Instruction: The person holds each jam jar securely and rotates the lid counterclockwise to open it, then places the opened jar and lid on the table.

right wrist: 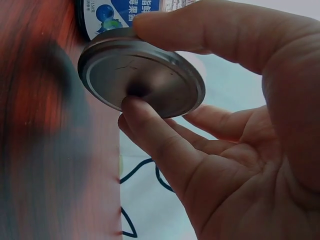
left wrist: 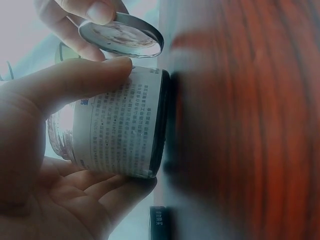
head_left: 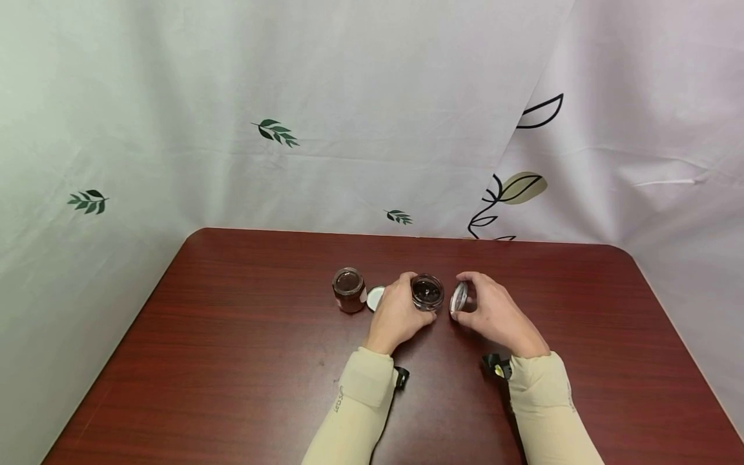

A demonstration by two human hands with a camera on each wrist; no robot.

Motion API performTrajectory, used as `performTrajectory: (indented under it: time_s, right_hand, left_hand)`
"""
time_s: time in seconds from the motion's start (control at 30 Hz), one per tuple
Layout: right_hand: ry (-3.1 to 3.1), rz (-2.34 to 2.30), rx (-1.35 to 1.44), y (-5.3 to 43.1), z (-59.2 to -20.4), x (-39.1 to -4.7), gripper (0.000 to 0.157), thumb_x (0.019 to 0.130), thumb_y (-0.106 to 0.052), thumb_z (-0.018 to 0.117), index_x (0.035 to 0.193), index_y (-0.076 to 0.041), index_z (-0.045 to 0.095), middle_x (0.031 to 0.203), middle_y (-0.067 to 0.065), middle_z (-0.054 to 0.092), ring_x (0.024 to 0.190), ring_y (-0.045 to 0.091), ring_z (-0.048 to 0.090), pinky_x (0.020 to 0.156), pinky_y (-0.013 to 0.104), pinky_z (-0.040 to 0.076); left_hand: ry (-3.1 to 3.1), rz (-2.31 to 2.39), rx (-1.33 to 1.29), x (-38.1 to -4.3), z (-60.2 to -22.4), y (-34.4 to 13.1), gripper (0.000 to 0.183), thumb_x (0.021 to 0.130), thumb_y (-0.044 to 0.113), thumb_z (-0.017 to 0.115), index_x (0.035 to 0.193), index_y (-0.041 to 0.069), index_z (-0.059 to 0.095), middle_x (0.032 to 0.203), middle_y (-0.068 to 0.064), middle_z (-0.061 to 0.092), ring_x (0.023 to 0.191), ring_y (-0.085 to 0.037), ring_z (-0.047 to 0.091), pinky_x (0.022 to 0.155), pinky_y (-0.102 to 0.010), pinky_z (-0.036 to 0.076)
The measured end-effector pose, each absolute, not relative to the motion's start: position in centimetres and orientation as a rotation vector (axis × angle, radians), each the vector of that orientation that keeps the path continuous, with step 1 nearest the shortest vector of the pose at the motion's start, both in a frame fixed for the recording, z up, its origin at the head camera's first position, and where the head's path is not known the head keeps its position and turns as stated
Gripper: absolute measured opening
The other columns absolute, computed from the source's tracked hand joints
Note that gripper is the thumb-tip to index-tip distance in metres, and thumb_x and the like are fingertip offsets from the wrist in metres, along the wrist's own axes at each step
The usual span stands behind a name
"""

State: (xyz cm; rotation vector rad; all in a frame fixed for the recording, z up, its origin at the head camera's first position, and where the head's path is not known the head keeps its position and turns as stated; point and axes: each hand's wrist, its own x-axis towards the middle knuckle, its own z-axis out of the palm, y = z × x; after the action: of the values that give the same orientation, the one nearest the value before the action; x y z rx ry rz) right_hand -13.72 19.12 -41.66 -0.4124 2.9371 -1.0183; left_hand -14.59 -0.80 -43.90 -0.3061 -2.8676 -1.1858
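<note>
My left hand (head_left: 399, 313) grips a glass jar (head_left: 427, 294) of dark contents, its mouth uncovered. The left wrist view shows the thumb along the jar's white printed label (left wrist: 117, 122), with the fingers round the far side. Just to the right, my right hand (head_left: 494, 313) holds a metal jar lid (right wrist: 142, 77) on edge, thumb at the rim and a fingertip against its outer face. The lid's pale, stained inside (left wrist: 122, 39) is turned towards the jar, a small gap between them. In the right wrist view a blueberry picture shows on the jar's label (right wrist: 105, 16).
Another glass jar (head_left: 349, 290), dark inside, stands left of my left hand. Between them a white lid (head_left: 375, 298) lies on the reddish-brown wooden table (head_left: 232, 361), partly hidden by the hand. A pale leaf-patterned curtain (head_left: 337, 181) hangs behind the table's far edge.
</note>
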Motion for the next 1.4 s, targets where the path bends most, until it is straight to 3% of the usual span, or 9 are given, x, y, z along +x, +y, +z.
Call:
performTrajectory:
  time_s: [0.4,0.73,1.4]
  right_hand:
    - [2.922,-1.011,-0.396,19.23,-41.7,-13.72,0.062,0.074,-0.006,0.082,0.128,0.007,0.055,0.111,0.017,0.062,0.09,0.024,0.063,0.081,0.042,0.051]
    - [2.949,-0.962,-0.425,19.39,-41.49,-13.64,0.06,0.073,-0.006,0.081,0.126,0.008,0.056,0.118,0.023,0.062,0.103,0.034,0.06,0.09,0.049,0.048]
    - [2.911,-0.962,-0.422,19.64,-41.98,-13.48,0.063,0.071,-0.001,0.081,0.128,0.007,0.054,0.12,0.022,0.063,0.102,0.033,0.061,0.089,0.049,0.048]
  left_hand:
    - [-2.878,-1.185,-0.302,-14.66,-44.01,-0.84,0.074,0.069,0.02,0.09,0.132,0.002,0.055,0.114,-0.011,0.07,0.105,-0.025,0.067,0.09,-0.038,0.052]
    - [-2.872,-1.185,-0.302,-14.68,-44.07,-0.93,0.074,0.069,0.021,0.09,0.131,0.002,0.055,0.113,-0.012,0.07,0.105,-0.026,0.067,0.091,-0.038,0.052]
    - [-2.881,-1.18,-0.28,-14.73,-43.99,-0.96,0.074,0.069,0.021,0.09,0.132,0.002,0.055,0.114,-0.013,0.07,0.107,-0.027,0.066,0.092,-0.038,0.051]
